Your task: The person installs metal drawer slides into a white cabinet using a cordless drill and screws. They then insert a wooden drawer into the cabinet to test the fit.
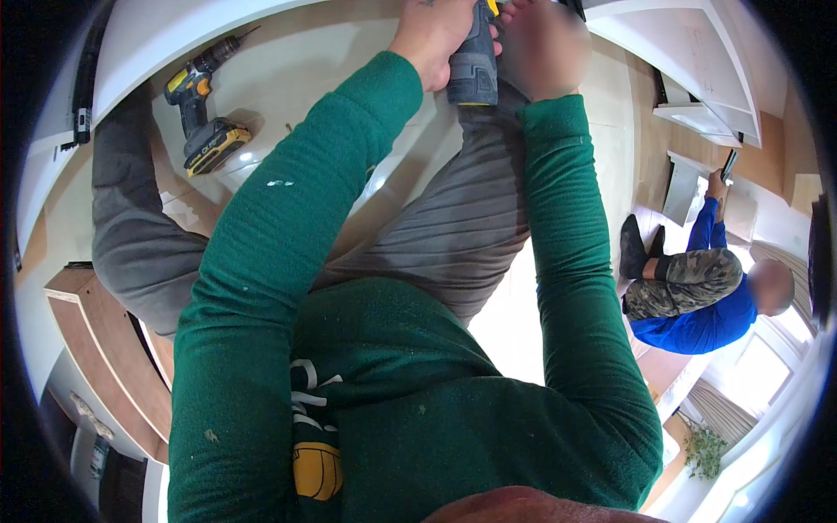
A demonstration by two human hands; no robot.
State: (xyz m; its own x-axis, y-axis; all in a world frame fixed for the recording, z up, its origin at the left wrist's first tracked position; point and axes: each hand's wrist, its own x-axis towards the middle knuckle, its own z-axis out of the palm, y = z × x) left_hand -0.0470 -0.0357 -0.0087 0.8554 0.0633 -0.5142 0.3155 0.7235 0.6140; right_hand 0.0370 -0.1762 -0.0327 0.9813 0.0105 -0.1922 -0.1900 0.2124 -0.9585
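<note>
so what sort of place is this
Probably a home room used as a work area: a cordless drill lies on the pale floor, and a curtain and green plant show near a window.

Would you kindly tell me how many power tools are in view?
2: a drill on the floor at left, and a grey tool, partly cropped, between the left hand and right hand. More may be hidden.

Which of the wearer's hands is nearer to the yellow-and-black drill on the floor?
Left. The left hand is to the right of the drill, at a grey power tool; the right hand is farther right, on that tool's other side.
</note>
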